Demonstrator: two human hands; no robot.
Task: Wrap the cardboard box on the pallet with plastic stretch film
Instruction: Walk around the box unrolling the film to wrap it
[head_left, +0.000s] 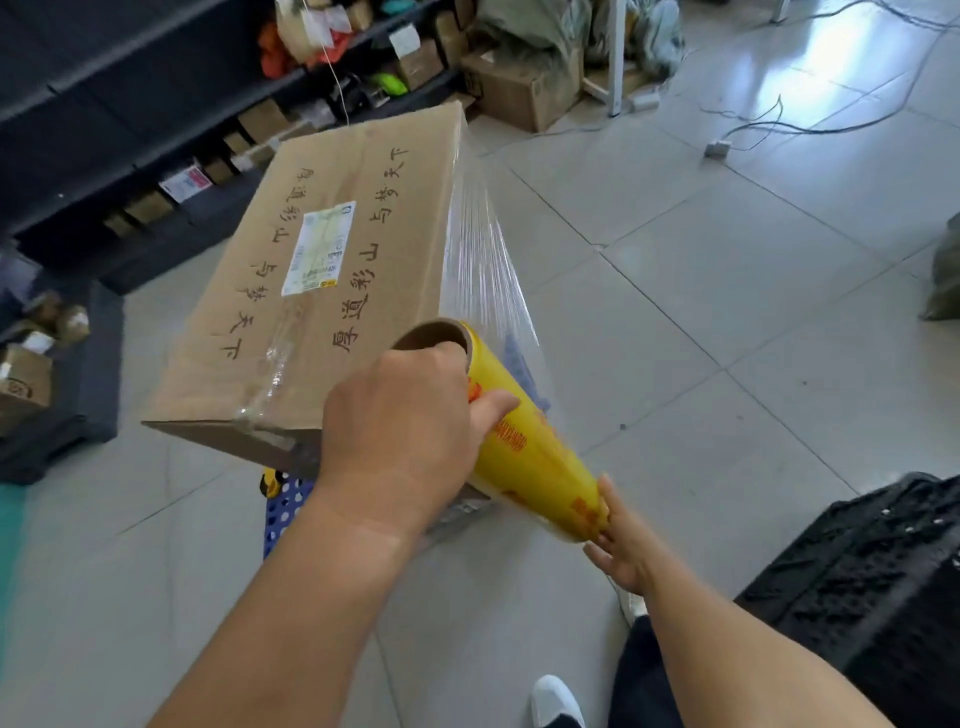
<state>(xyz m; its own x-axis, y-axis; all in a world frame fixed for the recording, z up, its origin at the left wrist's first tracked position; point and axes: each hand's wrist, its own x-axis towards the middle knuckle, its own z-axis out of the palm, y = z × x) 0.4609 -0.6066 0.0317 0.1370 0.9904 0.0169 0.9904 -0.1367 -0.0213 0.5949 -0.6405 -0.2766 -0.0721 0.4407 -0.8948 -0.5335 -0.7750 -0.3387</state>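
shelving: dark metal racks (119, 104) along the left wall hold small cartons and bright odds and ends, with more parcels on the grey tiled floor (701, 291) below.
box: a large brown cardboard box with black handwritten characters and a white shipping label (311, 270) sits left of centre on a blue perforated plastic pallet (283, 506), only a corner of which shows beneath it.
film: a sheet of clear plastic stretch film (485, 260) runs taut from the box's right-hand edge down to the roll, so that side appears covered.
progress: judged from this view, wrapping is under way; the top carries no film, and the near end face looks bare too, while the far sides are hidden, so the number of turns made cannot be told.
roll: a yellow roll of stretch film on a brown cardboard core (524, 447) is held tilted just off the box's near right corner.
left hand: the left hand (400, 431) grips the upper end, fingers curled over the core's rim and thumb laid along the yellow surface.
right hand: the right hand (621, 540) supports the lower end, its fingers seemingly tucked into the core.
crate: a black plastic crate (872, 577) stands at the far right.
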